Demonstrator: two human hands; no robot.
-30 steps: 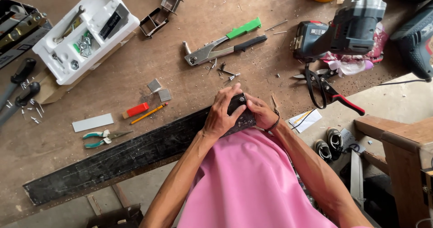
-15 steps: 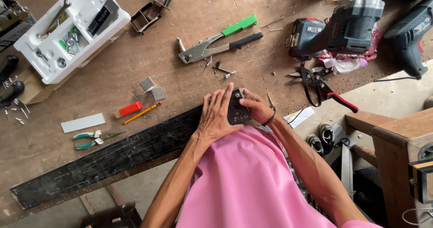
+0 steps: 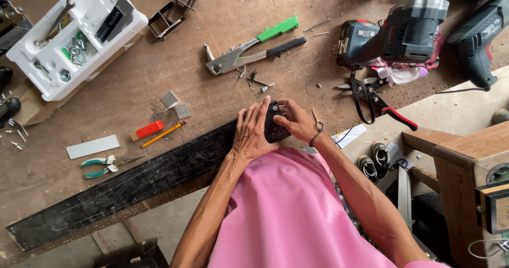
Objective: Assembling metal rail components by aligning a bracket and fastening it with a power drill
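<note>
- White moulded packing tray (image 3: 114, 32), rectangular, at the far left corner of the workbench (image 3: 132, 87); a black label card (image 3: 110, 25) lies in it
- Small pale label (image 3: 366, 33) on the black and red battery pack (image 3: 360, 42), far right edge

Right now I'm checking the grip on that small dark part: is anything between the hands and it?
Nothing visible. The left hand lies flat against the small dark part from one side and the right hand touches it from the other, at the near edge of the workbench. The loose rivets lie farther off.
</note>
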